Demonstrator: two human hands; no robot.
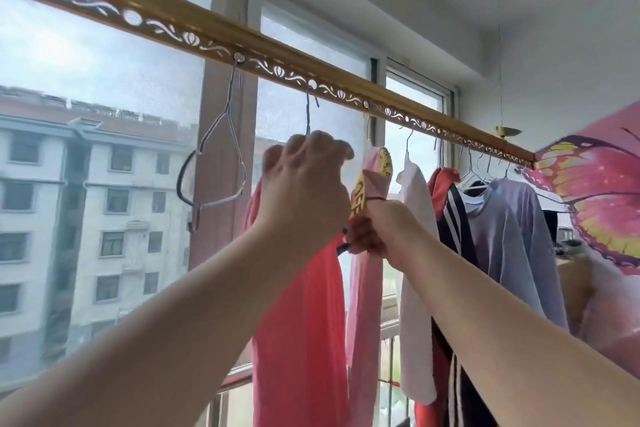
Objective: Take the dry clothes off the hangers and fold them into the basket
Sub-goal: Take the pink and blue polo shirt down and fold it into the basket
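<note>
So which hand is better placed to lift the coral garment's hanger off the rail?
Left. The left hand holds the hanger just under its hook; the right hand grips the coral garment lower down.

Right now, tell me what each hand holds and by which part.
Left hand grips the coral garment at its top, just under the hanger hook. Right hand clutches bunched coral fabric lower, at its right edge.

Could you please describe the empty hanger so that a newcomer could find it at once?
Look at the gold rail across the window. The leftmost thing hanging from it is a wire hanger, just left of the left hand gripping the next hanger, which bears a coral garment. Unlike its neighbours, it carries no garment.
</note>
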